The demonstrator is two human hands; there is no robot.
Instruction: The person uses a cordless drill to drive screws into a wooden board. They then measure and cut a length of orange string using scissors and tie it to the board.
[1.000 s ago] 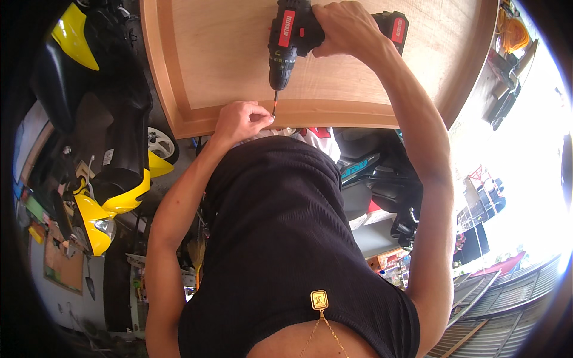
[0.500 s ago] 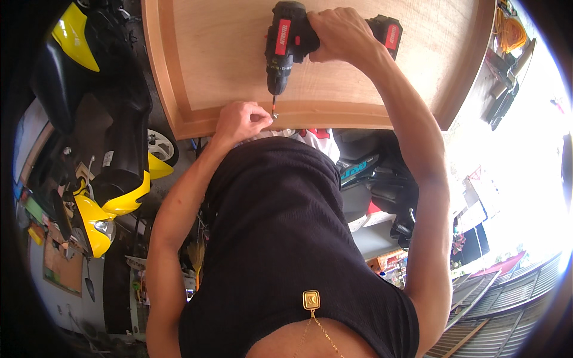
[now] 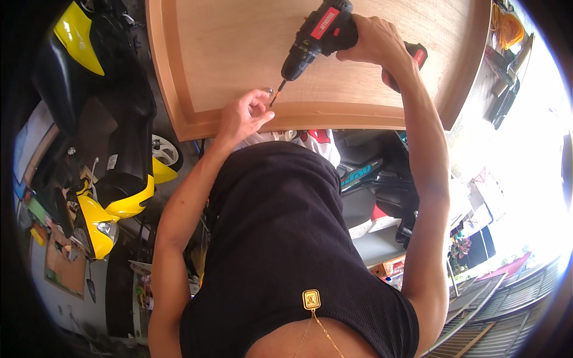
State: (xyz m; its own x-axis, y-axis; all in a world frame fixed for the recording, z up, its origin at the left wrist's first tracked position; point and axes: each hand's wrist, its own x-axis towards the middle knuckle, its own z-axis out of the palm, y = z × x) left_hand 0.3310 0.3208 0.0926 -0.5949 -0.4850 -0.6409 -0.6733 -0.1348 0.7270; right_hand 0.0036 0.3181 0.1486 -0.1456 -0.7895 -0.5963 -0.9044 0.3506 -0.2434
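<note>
My right hand is closed around the grip of a black cordless drill with red labels. The drill tilts down and left, and its thin bit ends just above the brown wooden border of a panel. My left hand is beside the bit tip, thumb and forefinger spread apart. A small shiny metal piece shows at the forefinger's tip; whether the finger touches it I cannot tell.
The framed wooden panel spans the top, close to my body. A yellow and black motorbike stands on the left. Another dark motorbike is partly under the panel. An orange coiled cord lies at the upper right.
The drill has moved right and tilted, its bit lifting off the spot near my left fingers. My left thumb and forefinger have parted. The shiny piece shows farther from the panel's near edge.
</note>
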